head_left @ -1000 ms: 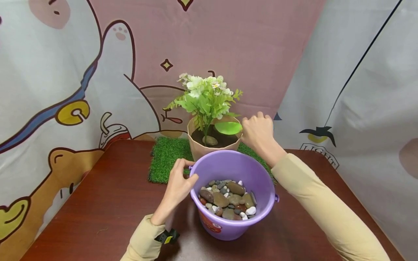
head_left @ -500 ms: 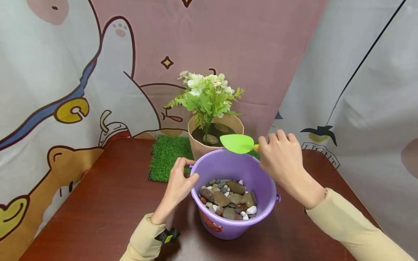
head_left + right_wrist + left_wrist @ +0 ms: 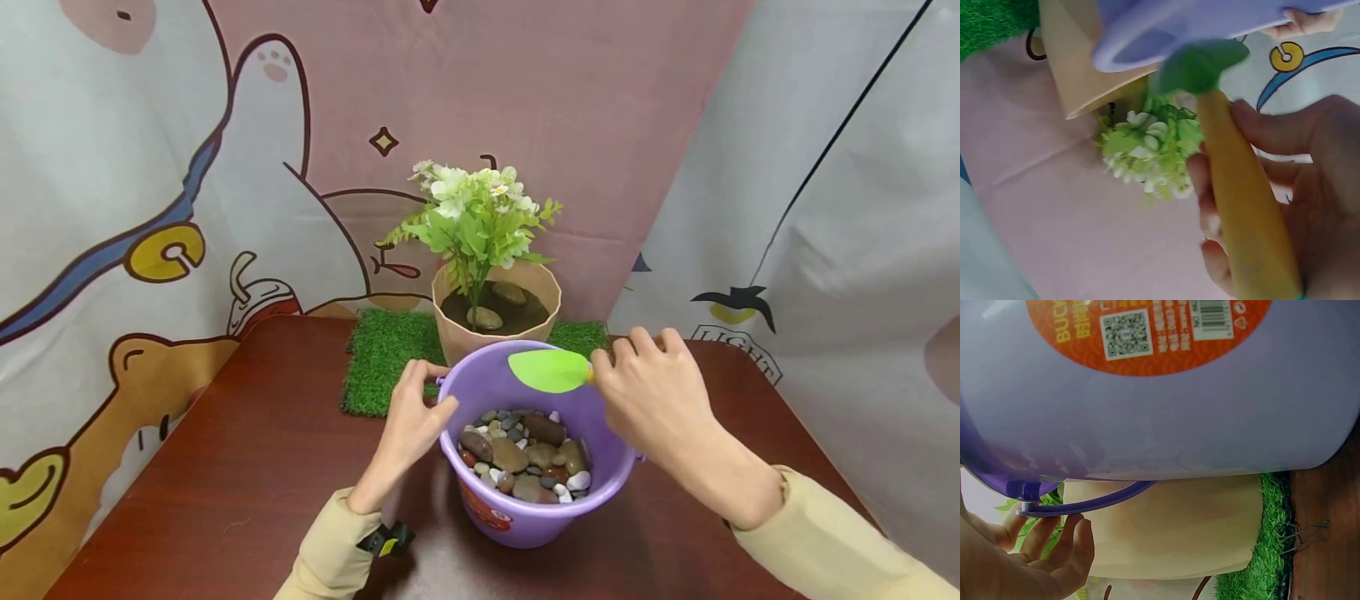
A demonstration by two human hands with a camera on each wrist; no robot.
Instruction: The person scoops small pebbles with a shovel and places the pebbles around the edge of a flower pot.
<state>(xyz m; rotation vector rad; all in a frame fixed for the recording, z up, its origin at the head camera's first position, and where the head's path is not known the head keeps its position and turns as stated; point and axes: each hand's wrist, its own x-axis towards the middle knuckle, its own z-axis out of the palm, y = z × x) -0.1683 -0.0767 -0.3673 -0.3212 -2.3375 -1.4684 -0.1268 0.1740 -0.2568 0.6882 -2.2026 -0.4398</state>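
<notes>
A purple bucket holding several pebbles stands on the table. My left hand grips its left rim beside the ear; in the left wrist view the curled fingers lie against the bucket's handle. Over the bucket's back right, my right hand grips a small trowel by its yellow handle, the green blade pointing left inside the rim, above the pebbles. Nothing shows on the blade's visible face. Behind the bucket is a beige flowerpot with dark soil, two stones and a white-flowered plant.
The flowerpot rests on an artificial grass mat at the back of the brown table. A cartoon-printed curtain hangs close behind and on both sides. A dark strap with a yellow tab shows by the left sleeve.
My right hand has drawn the trowel back from over the flowerpot to the bucket and lowered it at the rim, uncovering the second stone in the soil. My left hand stays put.
</notes>
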